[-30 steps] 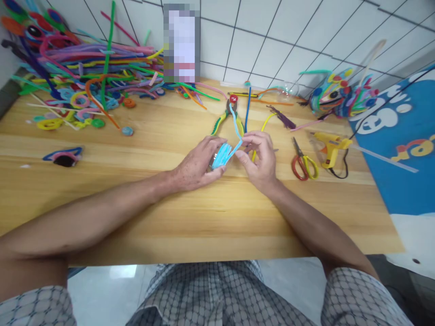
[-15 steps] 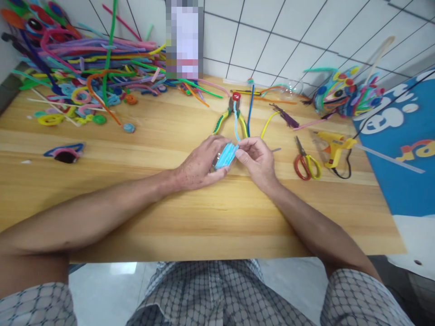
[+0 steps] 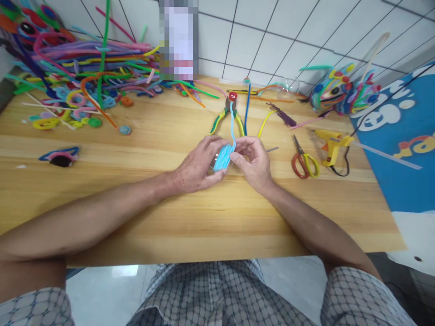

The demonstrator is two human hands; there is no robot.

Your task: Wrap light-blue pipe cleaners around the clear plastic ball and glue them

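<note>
Your right hand (image 3: 254, 162) has closed in against your left hand (image 3: 195, 166), swinging the tail of the blue pipe cleaner (image 3: 232, 124) up over the pliers (image 3: 217, 123), so the wrap looks a turn tighter: left fingers cup the coil (image 3: 224, 156) at the middle of the table (image 3: 136, 149), right fingertips pinch the tail.

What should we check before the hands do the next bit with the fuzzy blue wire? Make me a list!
1. Left hand grips the light-blue coil: ok.
2. Right hand pinches the coil's free tail: ok.
3. The free tail clear of the pliers: cannot tell, they overlap in view.
4. Scissors lie apart from both hands: ok.
5. Glue gun lies beyond the scissors, untouched: ok.
</note>
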